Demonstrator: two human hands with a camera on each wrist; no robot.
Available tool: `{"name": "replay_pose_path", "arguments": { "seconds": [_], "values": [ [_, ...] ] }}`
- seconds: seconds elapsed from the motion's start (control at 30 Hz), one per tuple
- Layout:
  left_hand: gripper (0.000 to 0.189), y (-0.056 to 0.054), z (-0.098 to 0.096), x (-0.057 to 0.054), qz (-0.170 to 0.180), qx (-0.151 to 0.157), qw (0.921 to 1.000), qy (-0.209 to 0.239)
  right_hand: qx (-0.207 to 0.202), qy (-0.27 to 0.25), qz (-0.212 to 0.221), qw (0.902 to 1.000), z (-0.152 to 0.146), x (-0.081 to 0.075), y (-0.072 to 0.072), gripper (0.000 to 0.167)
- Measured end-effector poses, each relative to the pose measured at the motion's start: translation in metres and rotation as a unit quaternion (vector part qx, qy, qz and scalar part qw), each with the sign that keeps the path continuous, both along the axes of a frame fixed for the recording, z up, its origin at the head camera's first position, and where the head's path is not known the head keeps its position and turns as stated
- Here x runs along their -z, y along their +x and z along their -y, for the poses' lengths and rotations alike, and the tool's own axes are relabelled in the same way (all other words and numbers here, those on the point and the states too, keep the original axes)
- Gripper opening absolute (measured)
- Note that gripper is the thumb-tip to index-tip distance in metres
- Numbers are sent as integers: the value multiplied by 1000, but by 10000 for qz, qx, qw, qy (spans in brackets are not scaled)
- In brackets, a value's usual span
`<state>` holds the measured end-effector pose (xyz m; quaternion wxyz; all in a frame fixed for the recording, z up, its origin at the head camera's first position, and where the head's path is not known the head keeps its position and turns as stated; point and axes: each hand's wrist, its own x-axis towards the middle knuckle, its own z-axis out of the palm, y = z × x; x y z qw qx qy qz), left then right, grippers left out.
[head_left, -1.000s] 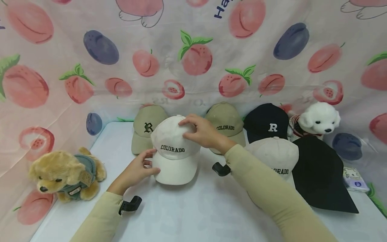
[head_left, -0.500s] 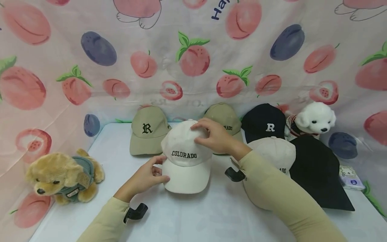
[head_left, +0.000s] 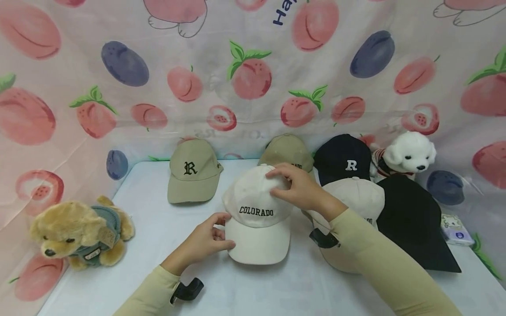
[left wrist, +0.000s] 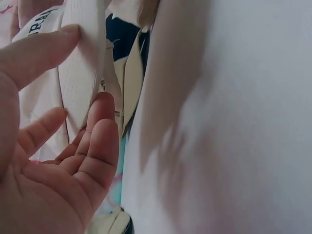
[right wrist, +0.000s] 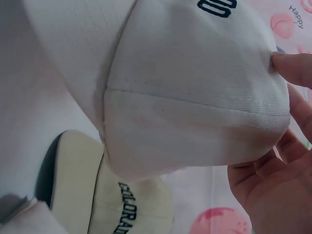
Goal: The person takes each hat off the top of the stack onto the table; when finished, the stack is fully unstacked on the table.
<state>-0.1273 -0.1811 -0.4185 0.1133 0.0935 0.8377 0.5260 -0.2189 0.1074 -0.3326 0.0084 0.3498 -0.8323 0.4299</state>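
Note:
A white baseball cap (head_left: 258, 239) with "COLORADO" across its front is held between both hands, brim toward me. My left hand (head_left: 205, 241) grips the brim's left side; in the left wrist view its thumb (left wrist: 46, 51) lies on the brim, with fingers behind the edge. My right hand (head_left: 298, 186) pinches the top of the crown. In the right wrist view the thumb (right wrist: 292, 68) presses the crown while fingers curl behind it. Behind this cap, a khaki COLORADO cap (head_left: 282, 149) is partly hidden. A second off-white cap (head_left: 352, 195) sits partly behind my right forearm.
A khaki cap (head_left: 193, 169) with a black R stands at the back left. Farther right are a navy R cap (head_left: 341, 158), a black cap (head_left: 411, 224), a white plush dog (head_left: 411, 153) and a small packet (head_left: 456, 230). A tan plush dog (head_left: 83, 232) lies left.
Both hands have carried the white cap rightward and toward me. It now stands apart from the khaki R cap and covers more of the khaki COLORADO cap.

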Motion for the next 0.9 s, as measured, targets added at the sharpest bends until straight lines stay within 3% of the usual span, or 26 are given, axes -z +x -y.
{"name": "replay_pose_path", "arguments": {
  "seconds": [0.4,0.9],
  "values": [
    [63,11,-30,7,60,61,9999,150,289,143,62,9995,-31,12,10,35],
    [59,16,-59,16,-239,197,9991,-304,429,66,136,9990,-65,32,16,32]
  ]
}}
